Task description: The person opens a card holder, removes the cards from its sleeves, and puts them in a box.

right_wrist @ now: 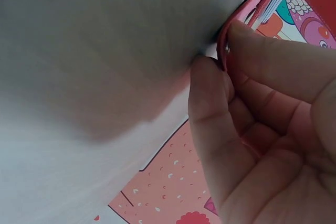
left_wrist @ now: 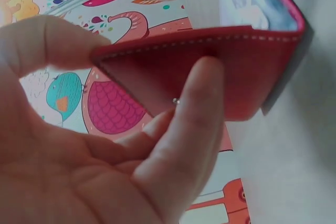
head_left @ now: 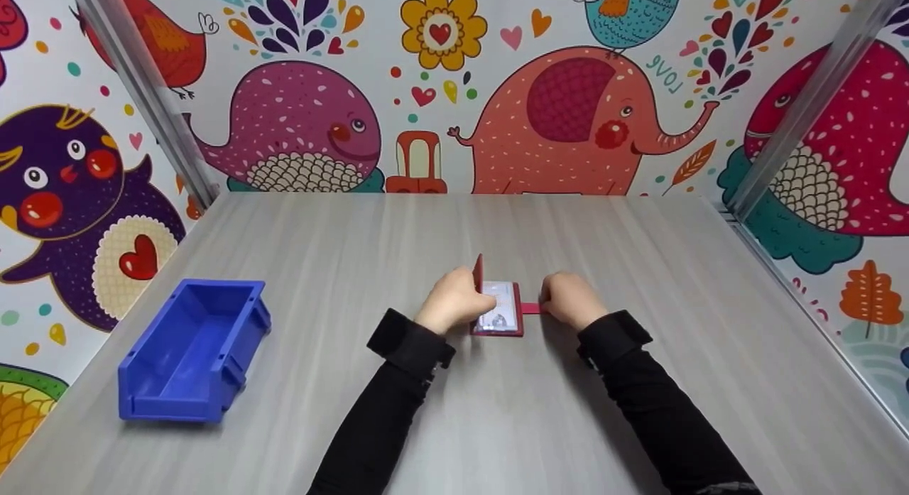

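Firstly, one wall [head_left: 433,111], printed with animals and flowers, across the upper frame. One table [head_left: 319,246], pale wood-grain, filling the middle and lower frame. One bin [head_left: 169,408], blue plastic, on the table at lower left. Two sleeves [head_left: 369,431], black, rising from the bottom edge; one black band [head_left: 614,337] at each wrist. One left hand [head_left: 454,301], just right of centre, thumb and fingers clamped on the raised cover [left_wrist: 152,74] of the wallet [head_left: 518,296]. One right hand [head_left: 574,298], farther right, thumb and finger together, pinching the strap. One wallet, red, white-stitched, lying open on the table between the hands. One card [head_left: 501,307], inside it, print illegible. One strap [head_left: 530,308], pink-red, extending from the wallet's right edge. One stud [left_wrist: 176,101], metal, on the cover.
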Demonstrator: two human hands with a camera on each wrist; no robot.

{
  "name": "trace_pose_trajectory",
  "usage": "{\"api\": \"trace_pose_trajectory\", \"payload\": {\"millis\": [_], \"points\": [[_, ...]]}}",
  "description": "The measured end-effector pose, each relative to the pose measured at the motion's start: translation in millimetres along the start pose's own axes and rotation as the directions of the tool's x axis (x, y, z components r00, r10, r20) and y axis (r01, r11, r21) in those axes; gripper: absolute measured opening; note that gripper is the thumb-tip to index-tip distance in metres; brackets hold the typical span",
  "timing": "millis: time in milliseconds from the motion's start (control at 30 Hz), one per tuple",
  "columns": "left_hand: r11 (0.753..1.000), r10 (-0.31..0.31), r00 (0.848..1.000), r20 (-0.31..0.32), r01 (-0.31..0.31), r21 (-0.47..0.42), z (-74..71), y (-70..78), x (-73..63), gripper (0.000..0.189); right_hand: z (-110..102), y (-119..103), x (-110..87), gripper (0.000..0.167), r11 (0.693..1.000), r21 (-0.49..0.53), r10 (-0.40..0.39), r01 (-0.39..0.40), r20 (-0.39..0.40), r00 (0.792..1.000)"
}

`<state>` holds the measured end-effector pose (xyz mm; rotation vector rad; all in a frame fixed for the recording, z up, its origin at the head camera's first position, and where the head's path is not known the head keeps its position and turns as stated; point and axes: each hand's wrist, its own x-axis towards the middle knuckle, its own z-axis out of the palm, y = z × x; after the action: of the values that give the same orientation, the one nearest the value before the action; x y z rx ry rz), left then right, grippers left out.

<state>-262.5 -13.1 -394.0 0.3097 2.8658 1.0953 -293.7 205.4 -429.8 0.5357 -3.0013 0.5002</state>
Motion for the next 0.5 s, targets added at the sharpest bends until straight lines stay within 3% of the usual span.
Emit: {"api": "trace_pose_trajectory", "payload": {"millis": [233, 500], "points": [[1.000, -0.009, 1.000, 0.003, 0.009, -0.008, -10.8, -12.0, -1.4, 0.012, 1.1, -0.3, 1.1, 0.007, 1.000, -0.002, -0.001, 0.001, 0.009, 1.000], [0.996, -0.048, 0.997, 0.056, 0.052, -0.074, -20.9, -25.2, -2.8, 0.008, 1.3, 0.7, 1.2, 0.006, 1.000, 0.004, -0.001, 0.001, 0.008, 1.000]]}}
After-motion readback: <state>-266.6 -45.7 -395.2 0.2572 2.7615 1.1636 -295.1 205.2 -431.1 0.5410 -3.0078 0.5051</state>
